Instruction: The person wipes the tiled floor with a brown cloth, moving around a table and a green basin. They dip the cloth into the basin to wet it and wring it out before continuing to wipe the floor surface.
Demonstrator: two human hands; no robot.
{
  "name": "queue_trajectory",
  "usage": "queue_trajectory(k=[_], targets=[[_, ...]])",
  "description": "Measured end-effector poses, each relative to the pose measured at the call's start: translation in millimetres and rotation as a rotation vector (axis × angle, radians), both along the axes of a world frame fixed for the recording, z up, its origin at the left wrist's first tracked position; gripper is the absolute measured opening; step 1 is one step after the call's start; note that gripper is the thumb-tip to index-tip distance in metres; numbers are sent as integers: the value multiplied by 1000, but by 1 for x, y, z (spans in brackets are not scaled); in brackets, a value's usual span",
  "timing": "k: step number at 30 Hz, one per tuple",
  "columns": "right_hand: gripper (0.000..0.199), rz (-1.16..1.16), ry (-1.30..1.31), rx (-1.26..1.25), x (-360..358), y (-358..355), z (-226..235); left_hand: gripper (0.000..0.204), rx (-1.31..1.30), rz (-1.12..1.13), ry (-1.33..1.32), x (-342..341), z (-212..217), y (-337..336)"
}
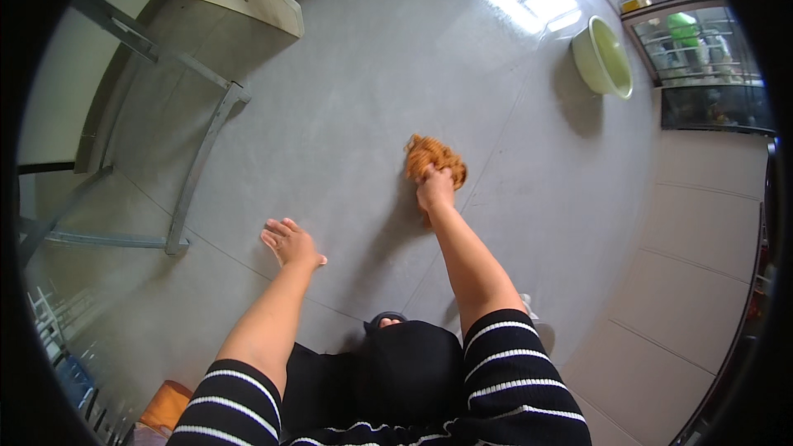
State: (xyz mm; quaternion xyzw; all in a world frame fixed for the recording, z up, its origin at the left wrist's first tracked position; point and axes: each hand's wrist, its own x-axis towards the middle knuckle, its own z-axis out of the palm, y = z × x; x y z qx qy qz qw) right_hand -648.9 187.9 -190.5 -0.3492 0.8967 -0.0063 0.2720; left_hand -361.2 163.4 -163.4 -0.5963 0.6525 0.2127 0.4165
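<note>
The right hand (437, 188) has its fingers bent, pinching a brown rag (431, 154) on the gray floor (330, 116). The left hand (291, 244) holds nothing, and its fingers are a bit spread. A green tub (586, 62) sits well apart from the rag, ahead and to the right.

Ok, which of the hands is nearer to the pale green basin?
Right. The right hand, on the orange cloth, is left of the pale green basin and nearer the person; the left hand, open and empty, is farther left and more distant.
</note>
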Motion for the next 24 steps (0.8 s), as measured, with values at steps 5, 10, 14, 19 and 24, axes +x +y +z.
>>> queue_trajectory(k=[5,10,14,19,24], targets=[[26,522,-272,190,42,34,44,126,-15,8,44,2,-1,-1],[32,674,-420,15,50,-13,147,124,-32,29,49,9,10,-2],[27,743,-301,-22,-5,-75,140,129,25,23,-44,-1,2,-9],[22,542,-293,-167,-91,-142,100,130,46,94,-83,-7,0,-11],[29,419,-375,-281,-190,-204,74,132,46,120,-140,-14,9,-14]])
